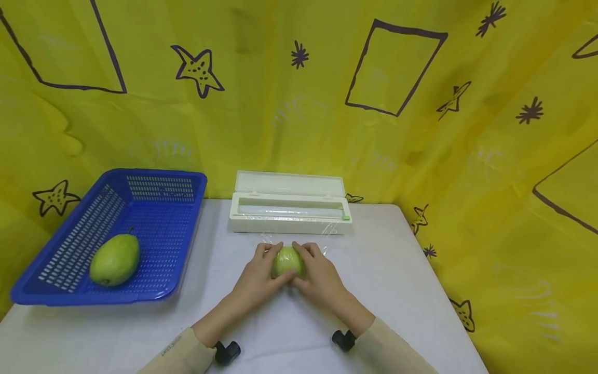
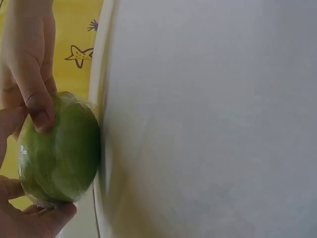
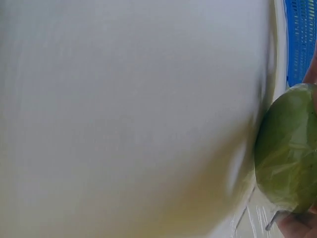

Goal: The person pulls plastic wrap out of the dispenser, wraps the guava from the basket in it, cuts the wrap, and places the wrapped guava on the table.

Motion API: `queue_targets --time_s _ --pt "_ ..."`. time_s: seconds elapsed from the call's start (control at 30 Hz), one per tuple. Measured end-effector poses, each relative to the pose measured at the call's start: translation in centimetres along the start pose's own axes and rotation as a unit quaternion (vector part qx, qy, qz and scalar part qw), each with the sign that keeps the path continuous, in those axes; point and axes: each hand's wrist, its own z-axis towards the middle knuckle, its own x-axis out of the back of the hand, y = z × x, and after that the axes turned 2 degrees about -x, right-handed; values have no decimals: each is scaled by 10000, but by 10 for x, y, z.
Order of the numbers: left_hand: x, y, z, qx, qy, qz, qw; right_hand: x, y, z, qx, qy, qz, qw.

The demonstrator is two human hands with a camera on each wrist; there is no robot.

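A green pear is wrapped in clear cling film, which shines in creases over its skin. My left hand grips it from the left and my right hand from the right. In the left wrist view the right thumb lies on the pear's side, while left fingers hold its lower end. The right wrist view shows the dark stem poking out at the bottom. Behind the hands stands an open white cling film box, with loose film in front of it.
To the left is a blue plastic basket with another green pear, unwrapped, in it. The white table meets a yellow patterned curtain at the back and right. The box's lid stands raised.
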Motion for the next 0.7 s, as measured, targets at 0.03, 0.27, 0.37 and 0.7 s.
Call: queue_targets --time_s 0.03,0.27,0.37,0.7 --pt "0 -1 0 -30 -34 -14 10000 0 0 1 21 -28 13 10000" --pt "-3 -7 2 53 108 -257 9996 -1 3 5 101 -149 152 9997" --pt "-2 -8 6 262 43 -478 9985 -2 6 8 132 -34 94 9999" --pt "4 -17 18 773 -173 -614 9950 -4 7 15 135 -124 -430 9989"
